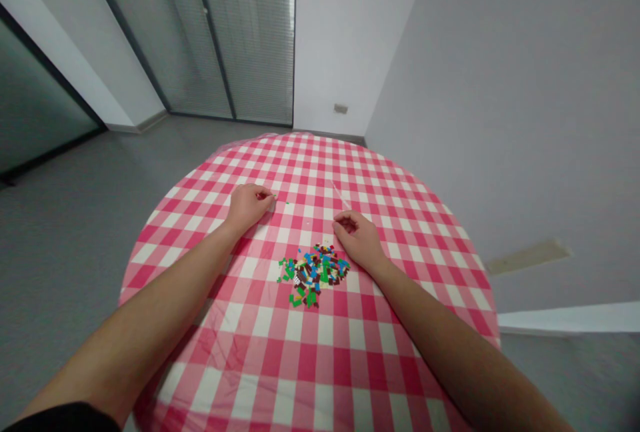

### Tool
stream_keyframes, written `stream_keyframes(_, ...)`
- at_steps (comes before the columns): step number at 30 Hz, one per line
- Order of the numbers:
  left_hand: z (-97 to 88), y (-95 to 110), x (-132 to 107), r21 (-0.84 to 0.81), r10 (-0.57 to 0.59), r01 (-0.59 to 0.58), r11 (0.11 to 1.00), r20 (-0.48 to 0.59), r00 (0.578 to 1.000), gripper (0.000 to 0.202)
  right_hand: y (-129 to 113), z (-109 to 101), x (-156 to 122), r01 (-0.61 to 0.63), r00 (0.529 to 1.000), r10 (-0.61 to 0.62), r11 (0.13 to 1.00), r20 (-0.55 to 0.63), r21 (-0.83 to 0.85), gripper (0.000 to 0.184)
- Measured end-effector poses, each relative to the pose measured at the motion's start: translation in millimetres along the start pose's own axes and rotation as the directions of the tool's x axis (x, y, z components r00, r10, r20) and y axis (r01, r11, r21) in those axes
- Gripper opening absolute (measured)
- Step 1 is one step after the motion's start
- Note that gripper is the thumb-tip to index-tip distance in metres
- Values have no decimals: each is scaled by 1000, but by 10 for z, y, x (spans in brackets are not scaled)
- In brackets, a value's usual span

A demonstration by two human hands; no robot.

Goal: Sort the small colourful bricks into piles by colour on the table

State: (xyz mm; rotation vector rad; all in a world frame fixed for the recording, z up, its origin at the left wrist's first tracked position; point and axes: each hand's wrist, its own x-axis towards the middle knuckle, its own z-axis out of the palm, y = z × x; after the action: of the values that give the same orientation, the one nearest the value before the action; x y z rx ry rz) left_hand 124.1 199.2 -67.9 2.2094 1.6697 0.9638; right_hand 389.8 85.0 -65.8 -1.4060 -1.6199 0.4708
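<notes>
My left hand (249, 207) rests over the far left part of the table, thumb and forefinger pinched together. A tiny pale-green speck shows at its fingertips, too small to name. Just right of those fingertips lies a small green piece (287, 203). My right hand (359, 239) is beside the far right edge of the brick pile, its fingers curled in and thumb near the forefinger; whatever they hold, if anything, is hidden. Between and nearer than both hands spreads a pile of small building bricks (316, 272) in green, blue, brown and a little yellow and white.
A red-and-white checked cloth (280, 365) covers the round table. Beyond my right hand lies a thin, clear strip (341, 195). A tiny pale piece (307, 223) sits between the hands. White walls (500, 99) and a glass partition (240, 32) stand around the table.
</notes>
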Motion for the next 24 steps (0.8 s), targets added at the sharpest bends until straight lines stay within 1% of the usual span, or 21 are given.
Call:
stream_keyframes(3,16,-3,2,21,-7,6,1000,29,1000,21,-3,3,3,-1,1000,1,1000,15,-1,11)
stream_keyframes(8,30,58,-7,38,67,-70,997,71,995,21,0,13,1,-5,999,5,1000,33,6,11)
stream_keyframes(15,28,49,-4,55,137,-143,988,111,984,24,-15,7,-1,0,999,0,1000,37,-18,13)
stream_keyframes(20,47,54,-15,50,214,-222,974,129,968,23,-19,8,6,-9,999,9,1000,34,-11,14)
stream_keyframes(24,53,57,-20,43,231,-240,970,145,962,22,0,16,9,-8,1000,8,1000,29,6,15)
